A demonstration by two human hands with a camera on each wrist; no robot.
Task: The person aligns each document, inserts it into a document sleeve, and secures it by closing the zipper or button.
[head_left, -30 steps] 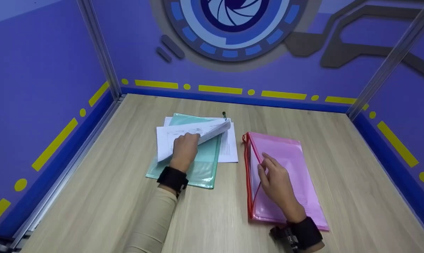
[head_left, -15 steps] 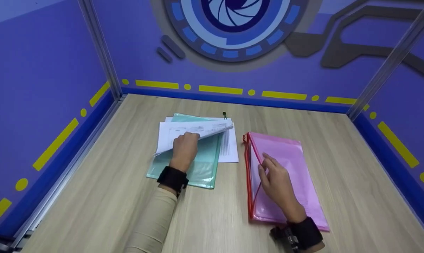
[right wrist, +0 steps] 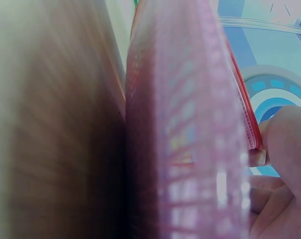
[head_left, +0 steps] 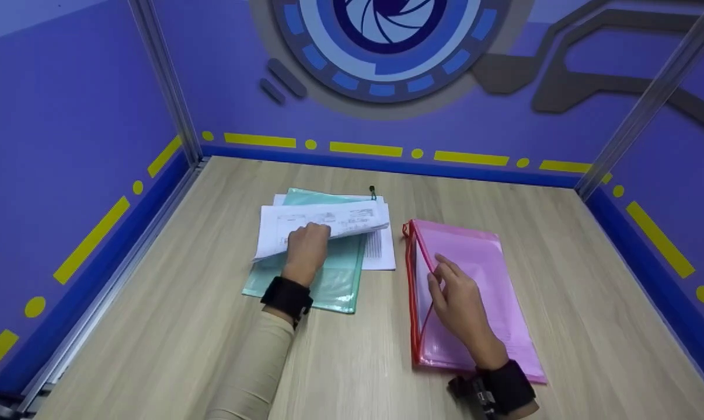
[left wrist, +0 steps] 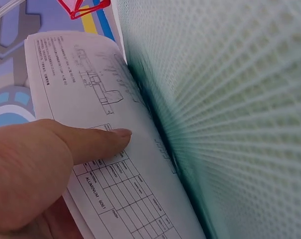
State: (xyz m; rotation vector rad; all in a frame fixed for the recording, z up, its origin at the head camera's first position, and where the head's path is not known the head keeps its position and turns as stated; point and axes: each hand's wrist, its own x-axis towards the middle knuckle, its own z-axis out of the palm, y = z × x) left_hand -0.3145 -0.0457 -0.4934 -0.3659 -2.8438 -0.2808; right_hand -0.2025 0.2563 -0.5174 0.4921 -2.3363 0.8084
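My left hand point(head_left: 307, 248) holds a few white printed sheets point(head_left: 276, 230) above a green mesh zip folder point(head_left: 334, 289). In the left wrist view the thumb presses on the sheets, which carry line drawings and a table point(left wrist: 135, 199); the fingers beneath are mostly hidden. On the right lies a pink zip folder point(head_left: 486, 256) with a red zipper edge point(head_left: 412, 291). My right hand point(head_left: 463, 300) pinches the lip of its opening and lifts it, so a gap with white inside shows. The right wrist view has the red edge point(right wrist: 250, 114) at the fingertips.
More white paper point(head_left: 381, 251) lies under the green folder, and a small dark zipper pull point(head_left: 372, 191) sticks out behind it. The wooden table point(head_left: 363, 373) is bounded by purple panels point(head_left: 223, 87) at the back and both sides.
The sheets in my left hand have swung so that their curled right end has come down and straightened. My right hand and the pink folder have stayed in place.
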